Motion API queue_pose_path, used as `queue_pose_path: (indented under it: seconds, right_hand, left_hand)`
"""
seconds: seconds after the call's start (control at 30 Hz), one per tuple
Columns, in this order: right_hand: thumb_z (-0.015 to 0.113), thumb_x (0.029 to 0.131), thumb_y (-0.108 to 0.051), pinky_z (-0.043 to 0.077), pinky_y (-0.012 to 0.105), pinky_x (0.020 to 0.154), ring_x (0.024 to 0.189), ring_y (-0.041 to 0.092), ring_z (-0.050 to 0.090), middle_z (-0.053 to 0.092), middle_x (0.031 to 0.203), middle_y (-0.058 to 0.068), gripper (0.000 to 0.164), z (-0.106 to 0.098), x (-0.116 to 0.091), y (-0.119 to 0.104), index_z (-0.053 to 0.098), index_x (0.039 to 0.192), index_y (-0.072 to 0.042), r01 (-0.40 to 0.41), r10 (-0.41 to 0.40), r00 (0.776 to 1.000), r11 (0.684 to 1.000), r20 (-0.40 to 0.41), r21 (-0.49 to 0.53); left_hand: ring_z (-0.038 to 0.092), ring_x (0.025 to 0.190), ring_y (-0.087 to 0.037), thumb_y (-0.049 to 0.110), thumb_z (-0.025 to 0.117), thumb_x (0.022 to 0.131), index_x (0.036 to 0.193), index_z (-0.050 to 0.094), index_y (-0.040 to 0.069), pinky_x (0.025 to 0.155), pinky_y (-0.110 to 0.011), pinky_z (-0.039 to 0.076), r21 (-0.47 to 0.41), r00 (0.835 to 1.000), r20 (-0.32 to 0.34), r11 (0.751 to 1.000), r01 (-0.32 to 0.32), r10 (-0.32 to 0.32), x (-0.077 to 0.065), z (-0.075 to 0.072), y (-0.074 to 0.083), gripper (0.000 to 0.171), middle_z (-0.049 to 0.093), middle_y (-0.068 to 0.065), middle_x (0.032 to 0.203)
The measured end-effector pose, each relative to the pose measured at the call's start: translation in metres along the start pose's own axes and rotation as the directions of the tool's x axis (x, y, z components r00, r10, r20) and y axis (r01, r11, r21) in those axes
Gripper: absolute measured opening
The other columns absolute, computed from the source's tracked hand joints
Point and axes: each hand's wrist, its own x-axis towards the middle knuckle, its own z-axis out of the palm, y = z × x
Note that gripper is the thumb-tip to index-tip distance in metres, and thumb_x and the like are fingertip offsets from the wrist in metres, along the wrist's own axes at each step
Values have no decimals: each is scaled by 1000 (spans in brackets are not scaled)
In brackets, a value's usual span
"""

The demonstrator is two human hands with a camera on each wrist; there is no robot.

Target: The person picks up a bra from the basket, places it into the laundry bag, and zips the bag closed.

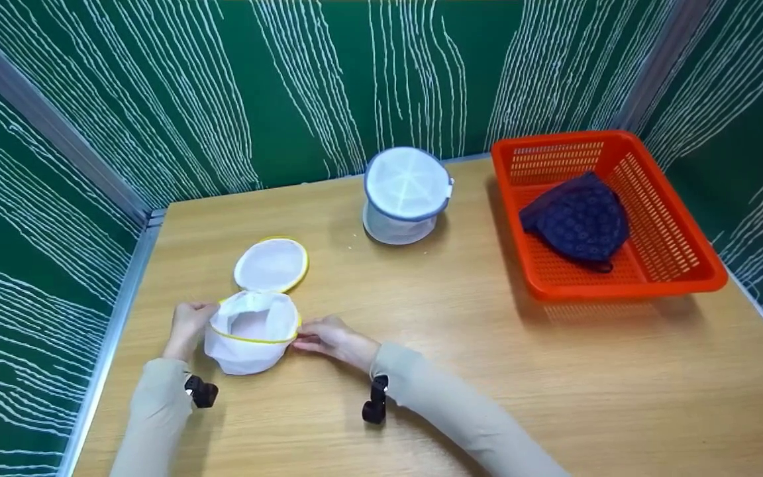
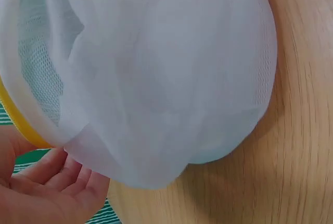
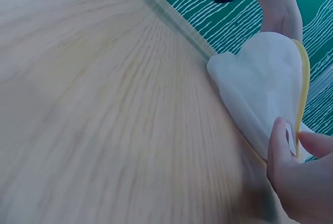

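Observation:
A white mesh laundry bag (image 1: pixel 249 354) with a yellow-edged rim stands on the table, its mouth facing up and its sides slightly slumped. Its round lid (image 1: pixel 271 265) is folded back and lies flat behind it. At the left side of the mouth, my left hand (image 1: pixel 191 324) pinches the rim; in the left wrist view the thumb and fingers (image 2: pixel 83 182) meet at the yellow edge. On the opposite side, my right hand (image 1: pixel 332 339) pinches the rim between thumb and fingers, as the right wrist view shows. A pale patch of the bag's inside is visible from above.
Toward the back stands a second white mesh laundry bag (image 1: pixel 398 228), closed, with a blue-grey rim. An orange-red plastic basket (image 1: pixel 620 289) at the right contains a dark blue patterned cloth item (image 1: pixel 580 218). Green panels with white wavy lines (image 1: pixel 302 86) border the wooden table (image 1: pixel 421 291).

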Motion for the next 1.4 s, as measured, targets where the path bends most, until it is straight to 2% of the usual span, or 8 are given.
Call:
queue_pose_path:
  seconds: [0.27, 0.53, 0.77, 0.83, 0.87, 1.03, 1.17, 1.4]
  right_hand:
    - [51, 80, 11, 50, 32, 77, 83, 25, 62, 58, 104, 22, 35, -6, -3, -12, 47, 115, 14, 100, -100, 995, 993, 0, -62]
    - [50, 79, 11, 50, 33, 77, 73, 18, 62, 61, 95, 16, 41, -21, -12, -32, 45, 120, 8, 130, -130, 991, 989, 6, -69]
    - [49, 79, 11, 51, 32, 76, 66, 15, 60, 61, 72, 7, 45, -31, -21, -48, 43, 124, 5, 144, -144, 990, 988, 6, -53]
    - [49, 80, 11, 51, 31, 74, 66, 14, 60, 61, 71, 7, 46, -34, -24, -52, 42, 125, 4, 146, -146, 989, 988, -3, -51]
    - [49, 80, 11, 51, 30, 73, 66, 14, 60, 61, 70, 6, 47, -35, -25, -55, 42, 125, 4, 148, -148, 989, 988, -7, -50]
    - [48, 80, 9, 52, 27, 68, 66, 13, 59, 60, 70, 6, 49, -43, -31, -66, 41, 127, 1, 158, -159, 987, 986, -20, -54]
    - [49, 80, 8, 51, 23, 62, 65, 12, 59, 61, 70, 4, 49, -49, -38, -73, 42, 127, -1, 165, -167, 986, 984, -22, -62]
    - [46, 80, 9, 50, 22, 64, 63, 9, 59, 60, 67, 2, 54, -64, -52, -86, 37, 132, -3, 170, -168, 985, 983, 33, -69]
  left_hand:
    - [45, 105, -26, 12, 47, 88, 118, 45, -14, 88, -34, 39, -23, 985, 145, 995, 98, -93, -3, 3, 8, 40, 48, -24, 121]
    - [48, 91, -14, 9, 50, 86, 116, 48, -11, 79, -26, 41, -143, 989, 141, 988, 56, -36, -8, 14, 19, 36, 53, -14, 108]
    - [55, 82, -10, 19, 68, 76, 98, 64, 5, 70, -23, 46, -371, 993, 98, 928, -24, 64, 52, 38, -43, 26, 60, 0, 91]
    - [56, 81, -9, 21, 69, 75, 98, 64, 8, 69, -21, 47, -403, 992, 94, 914, -38, 83, 60, 43, -50, 27, 61, 1, 92]
    - [56, 81, -10, 18, 68, 76, 98, 64, 7, 69, -22, 47, -441, 987, 112, 896, -55, 116, 51, 44, -42, 25, 61, -1, 92]
    - [57, 85, -16, 12, 65, 79, 106, 59, 0, 74, -28, 48, -470, 989, 107, 882, -44, 106, 29, 50, -17, 30, 60, -7, 98]
    - [57, 85, -12, 25, 71, 73, 103, 62, 9, 71, -24, 49, -486, 989, 75, 871, -74, 125, 52, 65, -41, 34, 59, -2, 98]
    - [56, 80, -12, 3, 56, 84, 110, 53, -7, 70, -25, 50, -490, 994, 74, 871, -35, 82, -25, 65, 40, 28, 57, -6, 93]
